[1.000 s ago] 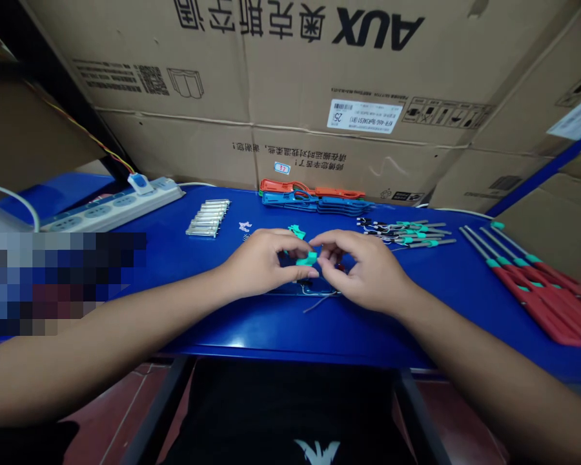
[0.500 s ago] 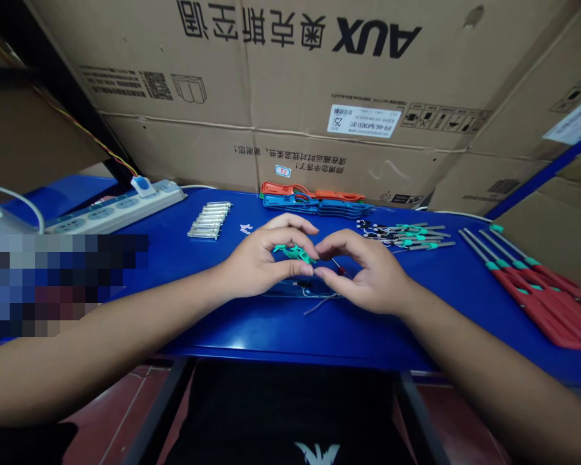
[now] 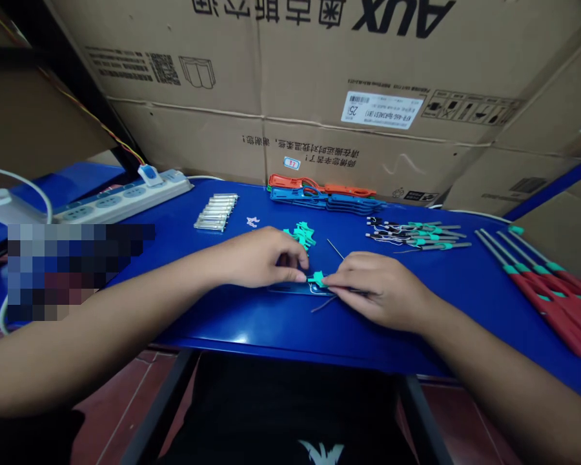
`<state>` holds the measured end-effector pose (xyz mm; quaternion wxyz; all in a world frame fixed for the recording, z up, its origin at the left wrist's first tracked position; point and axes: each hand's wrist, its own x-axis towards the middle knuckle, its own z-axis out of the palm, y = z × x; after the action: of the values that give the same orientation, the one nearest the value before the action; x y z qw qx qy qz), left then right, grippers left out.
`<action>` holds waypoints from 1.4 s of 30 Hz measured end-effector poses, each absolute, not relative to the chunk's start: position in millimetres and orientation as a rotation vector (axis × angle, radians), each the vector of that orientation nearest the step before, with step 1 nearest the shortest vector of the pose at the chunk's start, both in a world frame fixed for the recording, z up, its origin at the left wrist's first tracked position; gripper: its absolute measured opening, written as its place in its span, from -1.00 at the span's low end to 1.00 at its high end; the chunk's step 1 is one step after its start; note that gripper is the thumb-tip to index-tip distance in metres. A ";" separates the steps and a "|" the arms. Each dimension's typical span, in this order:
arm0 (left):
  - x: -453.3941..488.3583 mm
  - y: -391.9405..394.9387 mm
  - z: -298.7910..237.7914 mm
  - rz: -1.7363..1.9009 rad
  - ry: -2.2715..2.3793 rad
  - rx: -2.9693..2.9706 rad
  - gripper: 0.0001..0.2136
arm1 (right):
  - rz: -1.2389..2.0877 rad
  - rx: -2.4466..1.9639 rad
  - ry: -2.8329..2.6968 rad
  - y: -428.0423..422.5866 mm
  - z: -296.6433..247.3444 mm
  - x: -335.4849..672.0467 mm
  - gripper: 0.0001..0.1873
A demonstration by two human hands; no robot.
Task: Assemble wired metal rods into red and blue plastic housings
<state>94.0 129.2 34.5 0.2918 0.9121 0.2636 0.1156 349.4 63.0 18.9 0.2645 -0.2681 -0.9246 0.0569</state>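
My right hand (image 3: 385, 284) pinches a small green plastic piece (image 3: 318, 279) between thumb and fingertips, low over a blue plastic part (image 3: 290, 289) on the table. My left hand (image 3: 266, 258) is curled at the other side, its thumb tip by the green piece's left end; what its fingers grip is hidden. Black and white bits of wire show beside the green piece, and a thin grey wire (image 3: 323, 305) runs out below. A slim metal rod (image 3: 336, 248) sticks out behind my right hand. Just beyond my left fingers lies a pile of green pieces (image 3: 304, 234).
Stacked blue and orange plastic parts (image 3: 324, 194) lie at the back. Clear tubes (image 3: 216, 212) and small pale pieces (image 3: 252, 221) sit left; wired rods with green collars (image 3: 416, 236) and red-handled parts (image 3: 552, 300) lie right. A power strip (image 3: 126, 197) and cardboard (image 3: 300, 84) border the table.
Both hands have come down and nearer to the blue part. The right fingers now pinch a green piece over it, and the left hand has moved off the green pile.
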 end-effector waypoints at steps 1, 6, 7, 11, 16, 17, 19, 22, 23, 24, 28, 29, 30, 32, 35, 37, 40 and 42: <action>96.8 127.9 29.8 0.266 0.693 2.467 -0.83 | 0.145 -0.735 -2.519 62.5 16.5 350.0 -0.79; 105.8 126.2 11.1 0.277 0.729 2.514 -0.87 | 0.164 -0.778 -2.602 62.2 11.6 355.7 -0.77; 106.0 126.7 9.6 0.271 0.747 2.489 -0.87 | 0.168 -0.782 -2.614 62.3 11.5 357.0 -0.77; 104.9 127.6 9.2 0.241 0.806 2.400 -0.85 | 0.176 -0.785 -2.630 63.1 10.7 360.6 -0.77; 105.0 126.8 10.8 0.232 0.833 2.352 -0.84 | 0.134 -0.782 -2.638 64.5 9.1 362.5 -0.76; 105.2 126.8 10.8 0.236 0.835 2.351 -0.84 | 0.129 -0.779 -2.636 64.7 8.9 363.0 -0.76; 105.9 126.8 10.5 0.245 0.836 2.355 -0.84 | 0.123 -0.778 -2.633 65.3 8.6 364.0 -0.76; 106.6 127.0 10.4 0.251 0.839 2.351 -0.84 | 0.134 -0.799 -2.635 66.9 8.0 365.0 -0.76; 106.8 127.1 10.4 0.250 0.841 2.346 -0.84 | 0.143 -0.805 -2.636 67.5 7.7 364.9 -0.76; 106.9 127.1 10.6 0.245 0.845 2.342 -0.84 | 0.155 -0.803 -2.638 68.1 7.3 364.6 -0.76; 107.5 127.5 11.3 0.205 0.877 2.321 -0.84 | 0.150 -0.753 -2.633 69.2 5.2 361.4 -0.76; 107.8 127.5 11.5 0.196 0.887 2.314 -0.85 | 0.129 -0.733 -2.632 68.9 4.7 360.7 -0.76; 108.1 127.4 11.7 0.191 0.897 2.308 -0.85 | 0.111 -0.712 -2.633 68.4 4.3 360.1 -0.76; 108.7 127.1 12.1 0.188 0.905 2.302 -0.85 | 0.090 -0.672 -2.639 67.1 3.9 359.8 -0.75; 109.1 126.4 12.6 0.196 0.893 2.304 -0.86 | 0.086 -0.661 -2.639 65.4 4.0 360.2 -0.75; 109.0 126.1 12.6 0.207 0.882 2.307 -0.86 | 0.077 -0.668 -2.641 64.8 4.9 360.6 -0.75; 108.6 125.9 12.5 0.224 0.869 2.322 -0.86 | 0.069 -0.680 -2.648 64.2 7.1 361.4 -0.76; 108.4 125.8 12.8 0.230 0.862 2.341 -0.87 | 0.070 -0.703 -2.629 63.8 8.8 362.7 -0.77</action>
<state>108.4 125.8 12.8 0.3127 0.8876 0.3268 0.0872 362.7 63.8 8.8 0.2080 -0.2524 -0.9447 0.0251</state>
